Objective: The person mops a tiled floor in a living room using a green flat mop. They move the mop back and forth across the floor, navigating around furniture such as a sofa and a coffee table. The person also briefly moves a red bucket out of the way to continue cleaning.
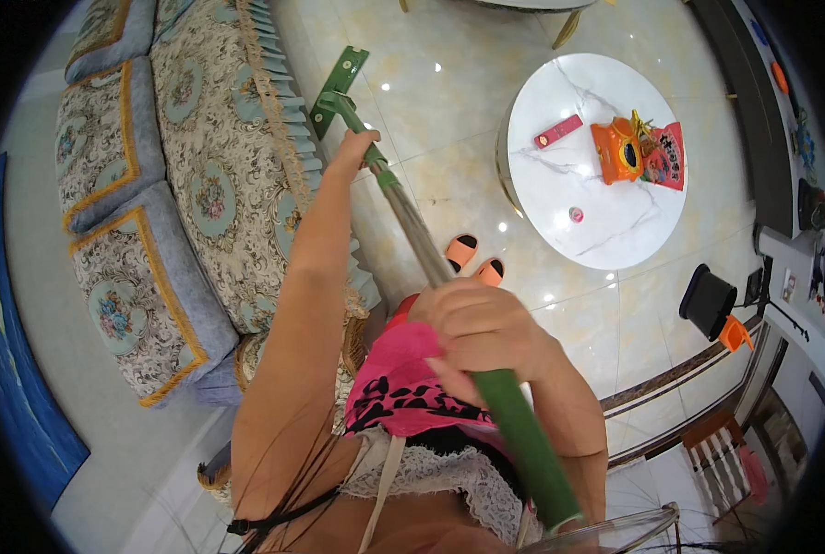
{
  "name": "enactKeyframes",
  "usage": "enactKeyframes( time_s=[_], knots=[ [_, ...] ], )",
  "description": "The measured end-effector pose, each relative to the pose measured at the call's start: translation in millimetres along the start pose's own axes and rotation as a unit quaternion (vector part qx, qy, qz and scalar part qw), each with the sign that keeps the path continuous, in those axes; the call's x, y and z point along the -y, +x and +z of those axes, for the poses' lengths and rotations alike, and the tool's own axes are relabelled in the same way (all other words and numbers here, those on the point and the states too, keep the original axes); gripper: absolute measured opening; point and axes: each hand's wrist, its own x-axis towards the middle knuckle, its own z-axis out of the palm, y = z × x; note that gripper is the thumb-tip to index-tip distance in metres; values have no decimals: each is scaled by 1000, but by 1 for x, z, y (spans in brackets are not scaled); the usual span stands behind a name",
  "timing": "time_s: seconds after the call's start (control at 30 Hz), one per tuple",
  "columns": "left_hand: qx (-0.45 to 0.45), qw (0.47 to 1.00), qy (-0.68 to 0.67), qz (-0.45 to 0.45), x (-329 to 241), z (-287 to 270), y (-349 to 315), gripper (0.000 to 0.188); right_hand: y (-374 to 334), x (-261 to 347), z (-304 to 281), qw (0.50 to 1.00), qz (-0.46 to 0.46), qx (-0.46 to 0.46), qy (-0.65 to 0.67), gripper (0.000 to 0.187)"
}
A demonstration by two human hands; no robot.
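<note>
The left grip (pixel 357 150) and right grip (pixel 486 325) are wrapped around the green-handled mop (pixel 412 226), its flat head at eleven o'clock. At one, the round tabletop (pixel 569 83) carries an orange package (pixel 615 159), contents hidden. Tiled floor (pixel 449 166) reaches the sofa (pixel 191 111) at ten, just beside the mop's head.

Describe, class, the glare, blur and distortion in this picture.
Head view: small bright glints dot the tiled floor; head view: the right hand and green grip look blurred, while the green plate seems crisper; head view: fisheye distortion bows the blue panel, with black corners.
</note>
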Motion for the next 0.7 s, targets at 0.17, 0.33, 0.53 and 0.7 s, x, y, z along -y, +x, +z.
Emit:
enactKeyframes(
  time_s=[0.17,0.33,0.53,0.7],
  knots=[
    [50,999,-6,-12,21,54,-5,48,-40,24,-11,993,24,-95,-70,22],
    [173,983,3,-61,63,172,-146,67,-132,153,-1,891,143,-402,-156,38],
    [249,953,76,-153,94,219,-288,85,-197,262,25,863,129,-469,-132,37],
    [234,961,96,-110,104,219,-243,102,-207,236,30,864,18,-491,-112,25]
  ],
)
